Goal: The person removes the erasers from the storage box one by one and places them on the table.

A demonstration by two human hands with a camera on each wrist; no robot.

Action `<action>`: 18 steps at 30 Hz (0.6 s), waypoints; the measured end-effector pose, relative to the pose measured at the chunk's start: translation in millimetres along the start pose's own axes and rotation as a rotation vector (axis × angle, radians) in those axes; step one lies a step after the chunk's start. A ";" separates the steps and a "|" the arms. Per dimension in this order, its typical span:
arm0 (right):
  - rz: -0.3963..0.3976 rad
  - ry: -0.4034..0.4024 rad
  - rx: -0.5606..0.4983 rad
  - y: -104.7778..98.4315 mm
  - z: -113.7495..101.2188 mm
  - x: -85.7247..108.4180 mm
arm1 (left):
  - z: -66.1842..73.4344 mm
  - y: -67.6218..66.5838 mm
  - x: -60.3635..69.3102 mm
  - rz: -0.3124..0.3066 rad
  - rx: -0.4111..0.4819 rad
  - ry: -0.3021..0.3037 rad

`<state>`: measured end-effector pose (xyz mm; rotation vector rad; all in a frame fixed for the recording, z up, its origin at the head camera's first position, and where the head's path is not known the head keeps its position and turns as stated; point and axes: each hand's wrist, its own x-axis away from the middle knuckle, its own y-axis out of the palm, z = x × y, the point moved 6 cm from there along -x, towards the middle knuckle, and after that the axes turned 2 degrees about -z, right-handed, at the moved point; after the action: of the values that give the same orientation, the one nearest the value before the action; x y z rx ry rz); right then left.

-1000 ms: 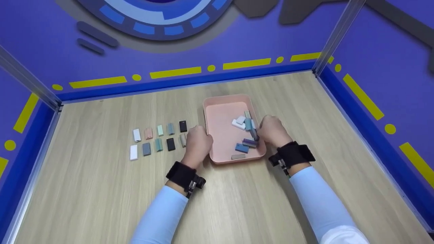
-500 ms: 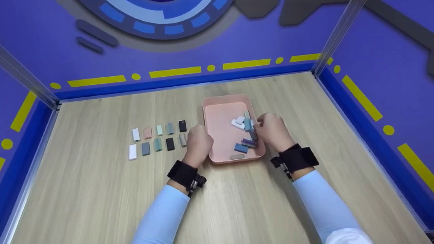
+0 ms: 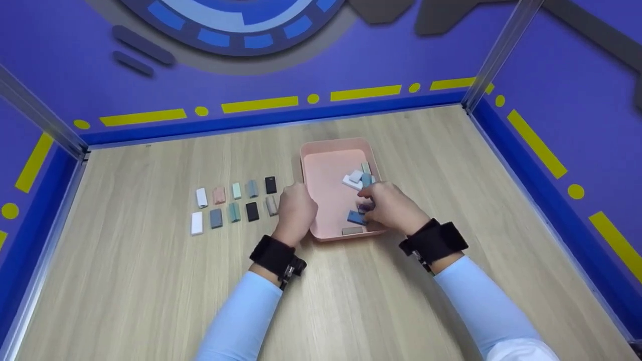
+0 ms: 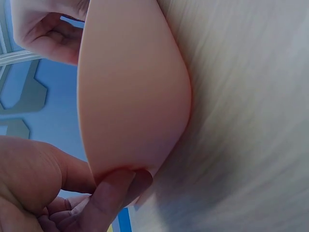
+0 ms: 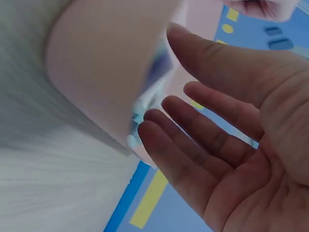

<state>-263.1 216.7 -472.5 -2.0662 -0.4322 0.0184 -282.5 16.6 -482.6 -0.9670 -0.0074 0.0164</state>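
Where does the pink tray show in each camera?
Head: pink tray just right of centre.
Left wrist: its wall fills the left-centre, from the top edge to near the bottom.
Right wrist: upper left and upper middle.
Shared landmark: the right hand, in all three views.

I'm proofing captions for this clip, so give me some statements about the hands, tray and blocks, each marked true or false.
1. The left hand grips the wall of the pink rectangular tray. True.
2. The right hand reaches over the tray's right side. True.
3. The right hand is curled into a tight fist. False: the right wrist view shows its fingers extended, apart from the thumb.
4. Small rectangular blocks lie in two rows to the tray's left. True.
5. Every visible block is outside the tray. False: several, including a flat blue block, lie inside it.
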 end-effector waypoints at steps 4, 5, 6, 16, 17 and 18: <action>0.011 -0.044 0.079 3.8 -0.5 -1.9 | 0.7 -0.3 -0.4 0.008 -0.002 0.011; 0.019 -0.056 0.099 4.1 -1.0 -2.2 | 1.0 -0.2 -0.5 0.010 0.000 0.017; 0.030 -0.074 0.122 4.0 -1.8 -2.4 | 1.5 -0.1 -0.6 0.013 0.002 0.024; 0.068 -0.182 0.193 5.8 -4.9 -2.8 | 1.8 1.1 0.4 0.016 0.009 0.036; 0.064 -0.182 0.179 6.0 -5.2 -3.3 | 1.6 1.2 0.7 0.012 0.008 0.035; 0.054 -0.182 0.154 6.2 -5.4 -3.5 | 1.1 1.5 1.1 0.009 0.007 0.032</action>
<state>-263.5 208.2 -475.5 -1.9313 -0.4707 0.2662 -281.4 18.3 -483.2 -0.9602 0.0266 0.0089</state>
